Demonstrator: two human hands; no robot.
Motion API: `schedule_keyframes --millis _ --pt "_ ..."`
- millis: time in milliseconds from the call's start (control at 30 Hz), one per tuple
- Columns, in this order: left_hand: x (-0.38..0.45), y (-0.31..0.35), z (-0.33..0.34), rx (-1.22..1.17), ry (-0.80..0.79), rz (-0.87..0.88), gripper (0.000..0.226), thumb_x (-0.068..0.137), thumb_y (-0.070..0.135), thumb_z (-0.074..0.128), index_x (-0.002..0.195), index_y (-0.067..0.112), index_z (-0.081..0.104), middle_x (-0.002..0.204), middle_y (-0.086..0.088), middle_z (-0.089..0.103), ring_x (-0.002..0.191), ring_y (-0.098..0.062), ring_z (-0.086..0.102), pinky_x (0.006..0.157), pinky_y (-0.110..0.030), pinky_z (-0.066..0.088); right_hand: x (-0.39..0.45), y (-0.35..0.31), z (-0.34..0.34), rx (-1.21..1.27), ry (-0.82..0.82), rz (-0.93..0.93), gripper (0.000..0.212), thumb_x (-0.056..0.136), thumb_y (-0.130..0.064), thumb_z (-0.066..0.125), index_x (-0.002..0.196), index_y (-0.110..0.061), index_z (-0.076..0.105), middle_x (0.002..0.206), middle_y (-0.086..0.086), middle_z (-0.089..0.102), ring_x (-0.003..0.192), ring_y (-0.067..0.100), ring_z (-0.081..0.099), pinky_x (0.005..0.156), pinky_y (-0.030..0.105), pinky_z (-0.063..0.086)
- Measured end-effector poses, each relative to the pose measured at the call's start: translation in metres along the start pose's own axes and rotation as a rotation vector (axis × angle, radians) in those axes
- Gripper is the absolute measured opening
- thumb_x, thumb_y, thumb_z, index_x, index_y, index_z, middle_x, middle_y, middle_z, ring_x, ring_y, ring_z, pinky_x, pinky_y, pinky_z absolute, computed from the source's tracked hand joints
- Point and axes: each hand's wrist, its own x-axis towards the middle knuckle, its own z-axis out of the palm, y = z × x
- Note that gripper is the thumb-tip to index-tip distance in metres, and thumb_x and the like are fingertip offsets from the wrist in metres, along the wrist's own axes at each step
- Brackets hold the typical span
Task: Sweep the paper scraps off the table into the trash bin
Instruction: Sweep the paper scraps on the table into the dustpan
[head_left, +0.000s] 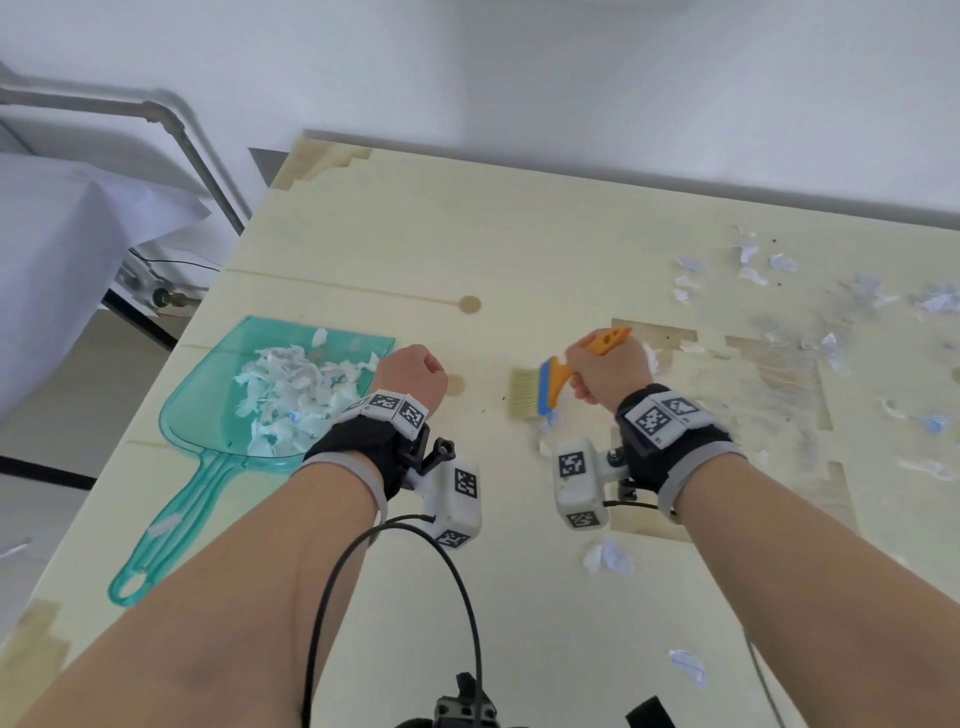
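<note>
Right hand (608, 371) wrapped round orange plastic brush (561, 382), pale bristles on smooth cream table (519, 249). Left hand (413, 376) fisted, empty, beside translucent teal dustpan (208, 415) heaped with crumpled paper scraps (296, 395).

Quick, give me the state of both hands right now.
Left hand: closed in a fist, holding nothing, beside the dustpan.
Right hand: closed around the orange handle of the brush.

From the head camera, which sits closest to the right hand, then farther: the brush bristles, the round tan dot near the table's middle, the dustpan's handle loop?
From the right hand:
1. Brush bristles, just left of it.
2. Round tan dot, up and left.
3. Dustpan's handle loop, far left, at the near table edge.
</note>
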Motion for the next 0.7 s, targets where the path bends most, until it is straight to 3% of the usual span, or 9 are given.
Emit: schedule_keyframes --millis 67,167,267,367,433,567,633,700 --pt "-0.003 -0.003 0.001 -0.002 -0.008 -0.001 0.011 0.087 0.014 0.053 0.090 0.014 0.064 0.100 -0.005 0.068 0.096 -0.023 0.060 0.072 -0.026 0.041 0.003 0.006 -0.021 -0.153 0.166 -0.016 0.018 0.086 -0.016 0.051 0.069 -0.010 0.051 0.066 0.010 0.057 0.062 0.026 0.056 0.067 0.038 0.052" --pt "-0.009 -0.006 0.003 -0.013 0.001 -0.011 0.011 0.087 0.014 0.053 0.089 0.013 0.064 0.100 -0.006 0.068 0.096 -0.023 0.061 0.073 -0.026 0.042 0.000 0.003 -0.033 -0.101 0.258 -0.094 0.025 0.084 -0.017 0.052 0.060 -0.014 0.047 0.059 0.007 0.055 0.057 0.024 0.054 0.061 0.035 0.046" --pt "-0.015 -0.005 0.002 -0.012 0.002 -0.006 0.010 0.088 0.014 0.053 0.087 0.014 0.063 0.101 -0.006 0.068 0.096 -0.023 0.061 0.073 -0.026 0.041 -0.014 -0.006 -0.014 0.086 0.006 -0.115 0.016 0.085 -0.014 0.056 0.069 -0.014 0.055 0.056 0.005 0.058 0.039 0.010 0.052 0.044 0.022 0.041" --pt "-0.019 -0.004 0.001 -0.022 0.012 -0.001 0.010 0.088 0.013 0.052 0.086 0.014 0.062 0.101 -0.006 0.068 0.096 -0.024 0.061 0.072 -0.025 0.041 -0.024 0.000 0.008 0.074 -0.246 -0.101 0.008 0.087 -0.007 0.056 0.080 -0.008 0.059 0.058 0.008 0.059 0.039 0.011 0.052 0.040 0.020 0.043" --pt "-0.021 -0.005 0.002 -0.025 0.012 -0.001 0.011 0.088 0.014 0.052 0.086 0.014 0.063 0.101 -0.005 0.068 0.096 -0.024 0.061 0.072 -0.025 0.041 -0.023 0.008 0.007 0.029 -0.200 -0.056 0.011 0.088 -0.008 0.055 0.077 -0.009 0.057 0.061 0.010 0.058 0.045 0.017 0.053 0.044 0.023 0.044" --pt "-0.027 -0.011 0.004 -0.025 0.004 -0.017 0.009 0.087 0.014 0.052 0.083 0.017 0.060 0.100 -0.005 0.068 0.089 -0.021 0.058 0.071 -0.026 0.040 -0.015 0.012 -0.022 -0.268 0.095 -0.099 0.025 0.084 -0.015 0.051 0.059 -0.013 0.046 0.066 0.011 0.057 0.063 0.026 0.056 0.065 0.037 0.049" --pt "-0.030 -0.014 0.006 -0.019 0.012 -0.025 0.009 0.087 0.015 0.053 0.081 0.018 0.058 0.100 -0.005 0.068 0.084 -0.019 0.055 0.071 -0.026 0.040 -0.016 0.008 -0.027 -0.235 0.150 -0.166 0.026 0.082 -0.016 0.052 0.058 -0.014 0.045 0.063 0.009 0.056 0.061 0.025 0.055 0.065 0.037 0.049" --pt "-0.033 -0.016 0.007 -0.022 0.019 -0.033 0.008 0.087 0.016 0.054 0.082 0.018 0.059 0.100 -0.005 0.068 0.087 -0.020 0.057 0.071 -0.025 0.040 -0.024 0.003 -0.020 -0.049 0.049 -0.196 0.021 0.083 -0.015 0.056 0.062 -0.014 0.051 0.056 0.004 0.057 0.049 0.016 0.054 0.054 0.030 0.047"
